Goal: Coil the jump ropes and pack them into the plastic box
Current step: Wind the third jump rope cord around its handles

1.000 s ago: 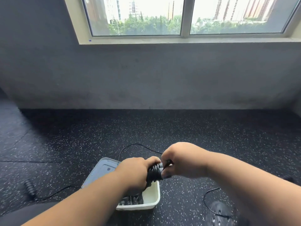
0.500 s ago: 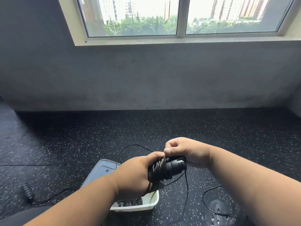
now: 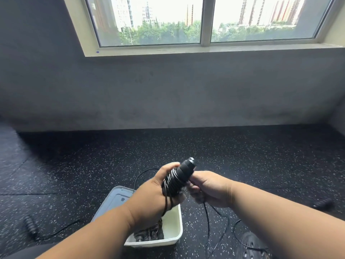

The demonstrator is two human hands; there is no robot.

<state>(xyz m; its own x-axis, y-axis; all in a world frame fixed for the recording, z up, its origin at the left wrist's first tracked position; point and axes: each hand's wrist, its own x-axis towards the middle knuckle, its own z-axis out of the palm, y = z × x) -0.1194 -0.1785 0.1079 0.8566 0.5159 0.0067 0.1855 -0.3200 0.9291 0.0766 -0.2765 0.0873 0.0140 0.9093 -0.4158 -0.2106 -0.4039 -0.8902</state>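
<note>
Handles point(image 3: 182, 175): gripped in curled left hand point(image 3: 158, 191), cord wound round them, above box point(image 3: 173, 227). Right hand point(image 3: 209, 187): fingers pinching loose cord point(image 3: 207, 212) just below handles. Advice: keep cord taut; lay turns beside left fingertips.

**A gym-style room, high above a city**

The floor point(image 3: 242, 156) is black rubber flecked with white, laid in large tiles with seams showing at the left, the kind of surface used in a fitness room. Jump-rope handles point(image 3: 30, 226) and thin black cords point(image 3: 222, 234) lie loose on it, and a white plastic box point(image 3: 173, 230) sits on it holding more ropes. The wall point(image 3: 168, 94) is bare grey, rough like plain concrete. A wide window point(image 3: 205, 21) with a pale frame looks out on treetops and tall apartment blocks, so the room stands well above street level.
</note>
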